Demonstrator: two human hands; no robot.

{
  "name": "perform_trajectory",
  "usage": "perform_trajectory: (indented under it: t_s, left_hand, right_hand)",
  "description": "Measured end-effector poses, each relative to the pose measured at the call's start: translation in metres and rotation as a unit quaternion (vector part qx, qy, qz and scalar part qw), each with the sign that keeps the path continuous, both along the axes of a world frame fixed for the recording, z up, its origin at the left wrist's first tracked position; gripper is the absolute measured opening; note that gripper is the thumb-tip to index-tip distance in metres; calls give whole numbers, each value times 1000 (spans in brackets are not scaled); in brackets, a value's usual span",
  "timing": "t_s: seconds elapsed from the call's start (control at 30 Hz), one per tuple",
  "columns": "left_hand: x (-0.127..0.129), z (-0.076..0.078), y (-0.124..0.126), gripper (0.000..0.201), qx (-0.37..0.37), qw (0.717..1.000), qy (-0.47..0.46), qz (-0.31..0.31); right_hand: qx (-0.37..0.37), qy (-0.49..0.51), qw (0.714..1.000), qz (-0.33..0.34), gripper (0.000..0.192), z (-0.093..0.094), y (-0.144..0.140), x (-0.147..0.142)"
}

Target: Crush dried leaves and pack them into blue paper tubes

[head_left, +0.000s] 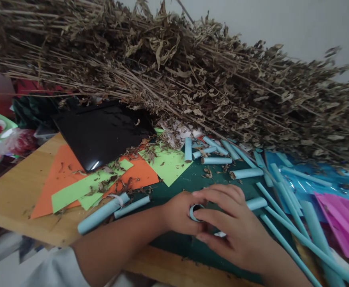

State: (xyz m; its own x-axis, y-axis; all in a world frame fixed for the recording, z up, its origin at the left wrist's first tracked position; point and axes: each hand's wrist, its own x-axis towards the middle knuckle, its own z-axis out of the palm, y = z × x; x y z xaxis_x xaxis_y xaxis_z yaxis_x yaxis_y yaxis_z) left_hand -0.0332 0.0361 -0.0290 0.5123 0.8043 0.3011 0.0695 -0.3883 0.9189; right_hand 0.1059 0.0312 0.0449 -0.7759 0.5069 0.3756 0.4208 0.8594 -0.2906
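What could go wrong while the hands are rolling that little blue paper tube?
The left hand and right hand pinch the rolled blue tube together; if either loosens, it may spring open. Crumbs from the dry leafy branches lie all over the green mat and could get rolled into the paper. The loose blue tubes beside the right hand might get knocked and roll away.

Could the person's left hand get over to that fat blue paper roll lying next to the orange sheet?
Probably yes. The fat blue roll lies in the open just beyond the left hand, with only the green mat between. But that hand now grips a small blue roll together with the right hand.
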Motion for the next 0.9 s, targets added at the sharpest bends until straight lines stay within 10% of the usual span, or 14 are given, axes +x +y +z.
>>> perform_trajectory:
  t_s: [0.47,0.67,0.9]
  left_hand:
    - [-3,3,-1,24,-67,998,18,-7]
    - [-1,3,-3,24,-40,999,29,-5]
    - [0,2,-3,24,-53,998,24,1]
  right_hand:
    - [-93,91,989,-75,23,-39,10,42]
    - [-90,-304,918,-240,46,-44,43,42]
    - [-99,-339,877,-327,43,-46,34,11]
